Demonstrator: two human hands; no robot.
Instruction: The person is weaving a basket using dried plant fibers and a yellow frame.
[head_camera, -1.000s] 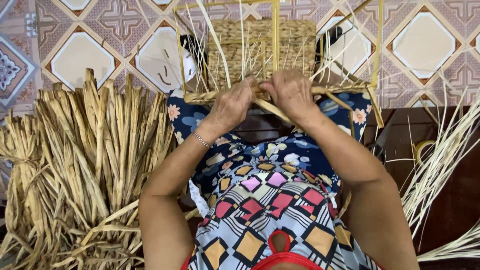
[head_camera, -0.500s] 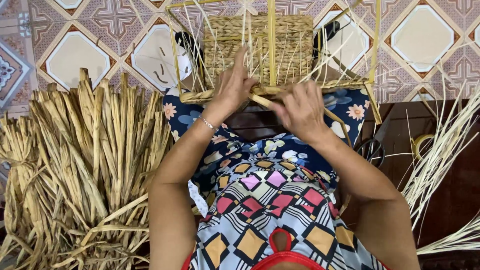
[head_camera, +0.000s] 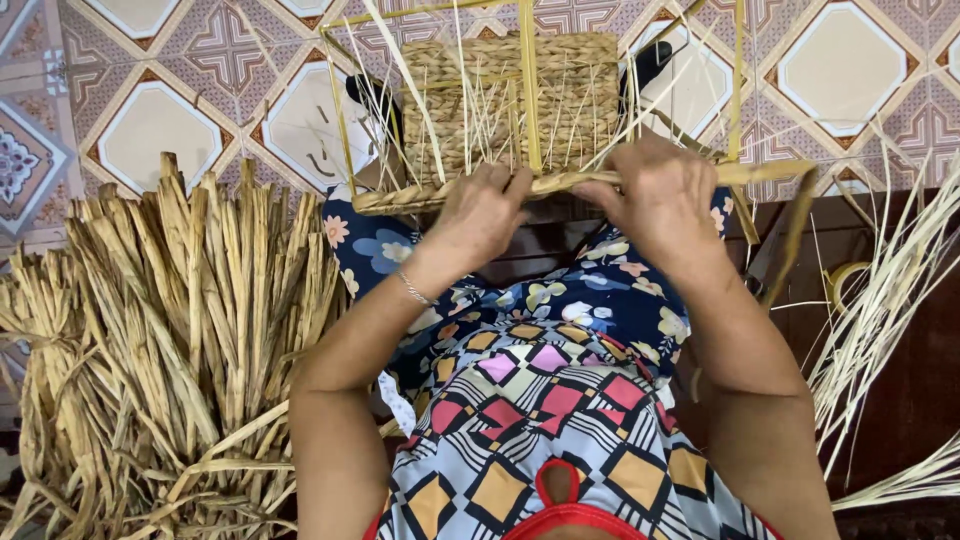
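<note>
Both hands now sit level on the basket's (head_camera: 510, 110) near rim: left hand (head_camera: 487, 210) has dropped from the weave and, like right hand (head_camera: 655, 195), pinches the braided edge strand (head_camera: 400, 198). Basket rests over the knees; dried reeds (head_camera: 170, 330) lie left.

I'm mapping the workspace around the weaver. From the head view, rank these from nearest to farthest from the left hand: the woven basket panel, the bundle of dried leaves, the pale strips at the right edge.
1. Woven basket panel: just ahead of the left hand, which grips its lower rim.
2. Bundle of dried leaves: on the floor, off to the left.
3. Pale strips: far right, beyond the right hand.
</note>
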